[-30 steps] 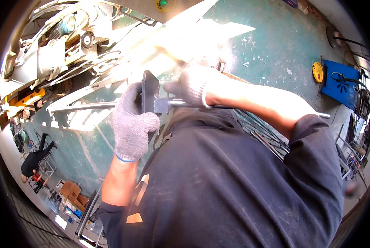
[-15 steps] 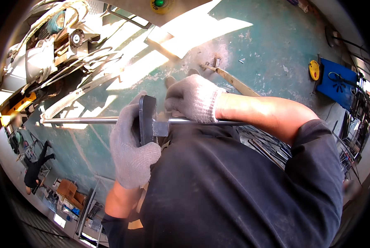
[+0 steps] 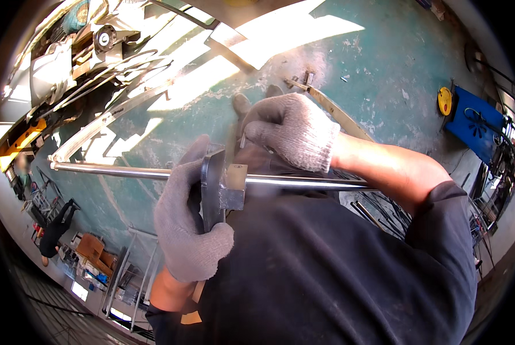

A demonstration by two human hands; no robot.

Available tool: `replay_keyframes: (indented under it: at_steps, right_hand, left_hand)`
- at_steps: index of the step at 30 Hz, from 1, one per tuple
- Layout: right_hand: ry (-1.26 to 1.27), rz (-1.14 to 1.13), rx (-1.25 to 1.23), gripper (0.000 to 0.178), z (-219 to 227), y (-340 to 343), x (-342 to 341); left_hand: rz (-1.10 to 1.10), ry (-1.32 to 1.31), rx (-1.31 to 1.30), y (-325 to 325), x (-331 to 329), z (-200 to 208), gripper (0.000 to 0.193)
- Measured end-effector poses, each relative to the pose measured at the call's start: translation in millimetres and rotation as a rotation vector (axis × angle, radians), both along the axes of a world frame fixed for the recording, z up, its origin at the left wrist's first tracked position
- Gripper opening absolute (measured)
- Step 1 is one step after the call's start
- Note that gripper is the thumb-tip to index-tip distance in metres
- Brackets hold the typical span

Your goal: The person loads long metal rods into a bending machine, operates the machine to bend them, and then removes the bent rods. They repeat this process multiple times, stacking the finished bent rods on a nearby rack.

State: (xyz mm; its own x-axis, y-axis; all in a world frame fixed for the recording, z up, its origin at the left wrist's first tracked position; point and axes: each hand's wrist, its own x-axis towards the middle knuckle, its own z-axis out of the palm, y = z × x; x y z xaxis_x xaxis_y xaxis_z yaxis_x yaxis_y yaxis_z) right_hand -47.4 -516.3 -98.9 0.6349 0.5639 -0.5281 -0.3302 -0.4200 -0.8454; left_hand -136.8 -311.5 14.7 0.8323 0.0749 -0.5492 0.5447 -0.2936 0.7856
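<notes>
In a grey knitted glove, my left hand (image 3: 180, 230) is closed round a dark metal plate (image 3: 212, 190) with rounded corners. A small square metal block (image 3: 235, 190) adjoins the plate's right face, and its upper face shows a small hole. A long shiny steel rod (image 3: 113, 171) lies crosswise in front of my body and runs through the plate and block. My gloved right hand (image 3: 295, 129) is held above the rod, apart from the block. Its fingers are pinched together; a small thin metallic piece shows at the fingertips, too small to name.
Machinery with cables (image 3: 99, 57) stands at the far left. A wooden-looking bar (image 3: 341, 118) lies on the green floor (image 3: 378, 75) beyond my right hand. Further right are a yellow round object (image 3: 444, 101) and a blue panel (image 3: 473, 123). Another person (image 3: 56, 230) is at the left.
My right hand has moved up and away from the rod and block, uncovering the block's top. The plate and rod now sit slightly lower in view, the rod more tilted. My left hand keeps its hold.
</notes>
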Motion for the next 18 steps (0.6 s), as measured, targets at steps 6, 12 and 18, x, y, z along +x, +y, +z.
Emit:
replay_keyframes:
  at_steps: [6, 12, 18]
  right_hand:
    - [0.175, 0.120, 0.205, 0.017, -21, 0, 5]
    - [0.184, 0.164, 0.420, 0.016, -40, 4, -5]
    - [0.112, 0.194, 0.481, 0.015, -49, 6, -7]
  left_hand:
    - [0.057, 0.010, -0.036, -3, -1, -1, 0.068]
    - [0.003, -0.009, -0.048, 4, -1, -4, 0.072]
    - [-0.015, -0.002, -0.024, 4, -1, -4, 0.074]
